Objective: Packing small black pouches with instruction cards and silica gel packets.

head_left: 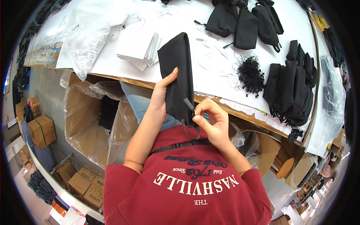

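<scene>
Clasped along its left side by the left hand [162, 92], with the thumb laid over its front face, a flat black fabric pouch [178, 75] is held up in the view across the near edge of the table. Its lower right corner is pinched narrowly between thumb and forefinger of the right hand [212, 120]; which small part of the corner is caught there cannot be told. Most of the pouch's length is left uncovered above the left thumb and between the two hands.

Its long axis is set nearly upright in the view, with the upper end pointed away over the tabletop and tipped slightly to the left, and the lower end pointed back toward the waist. Near that lower end a short grey tab [188, 104] is seen, and a dark strap loop [191, 134] is hung below it, in front of the red sweatshirt [187, 210].

Beyond the pouch, the white table [180, 18] is spread with a stack of white cards [137, 47] to the left, a clear plastic bag [84, 37] farther left, a tangled heap of black cords [250, 75] to the right, and a cluster of black pouches [288, 90] beside the heap. Under the table edge, a plastic-lined cardboard box [80, 108] is placed.
</scene>
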Demonstrator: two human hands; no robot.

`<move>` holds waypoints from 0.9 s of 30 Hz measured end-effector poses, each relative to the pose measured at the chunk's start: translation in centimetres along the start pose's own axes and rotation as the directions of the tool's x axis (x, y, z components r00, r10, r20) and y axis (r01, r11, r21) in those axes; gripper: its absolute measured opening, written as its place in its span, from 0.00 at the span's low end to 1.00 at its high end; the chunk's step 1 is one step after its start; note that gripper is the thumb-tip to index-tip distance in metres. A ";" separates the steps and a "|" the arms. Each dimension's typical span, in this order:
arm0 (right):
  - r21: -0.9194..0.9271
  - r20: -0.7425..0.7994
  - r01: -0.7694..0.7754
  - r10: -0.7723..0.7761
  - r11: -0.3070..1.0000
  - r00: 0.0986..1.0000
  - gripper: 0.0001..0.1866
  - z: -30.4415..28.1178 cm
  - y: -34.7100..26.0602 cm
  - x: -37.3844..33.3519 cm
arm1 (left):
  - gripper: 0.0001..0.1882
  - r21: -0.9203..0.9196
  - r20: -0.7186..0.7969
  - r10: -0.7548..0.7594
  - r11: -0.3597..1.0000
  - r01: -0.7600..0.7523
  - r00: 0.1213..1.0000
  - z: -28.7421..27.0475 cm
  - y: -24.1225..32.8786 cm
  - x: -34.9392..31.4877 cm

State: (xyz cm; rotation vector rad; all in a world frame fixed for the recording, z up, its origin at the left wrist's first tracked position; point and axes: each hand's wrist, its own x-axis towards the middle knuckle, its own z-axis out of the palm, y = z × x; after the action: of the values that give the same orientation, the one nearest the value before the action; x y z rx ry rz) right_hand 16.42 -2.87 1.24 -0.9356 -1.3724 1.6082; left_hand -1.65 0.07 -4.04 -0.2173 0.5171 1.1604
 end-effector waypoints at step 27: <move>-0.053 -0.201 -0.103 0.090 0.993 0.975 0.30 -5.2 -2.4 1.1 | 0.40 0.755 0.454 0.466 0.251 -0.606 0.759 1.2 1.6 -2.8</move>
State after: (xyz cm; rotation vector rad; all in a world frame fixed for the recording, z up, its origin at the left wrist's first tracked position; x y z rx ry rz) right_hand 20.99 0.40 2.83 -1.1838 -1.2615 1.5043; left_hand -3.57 -1.06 -1.44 1.0723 1.0688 1.3999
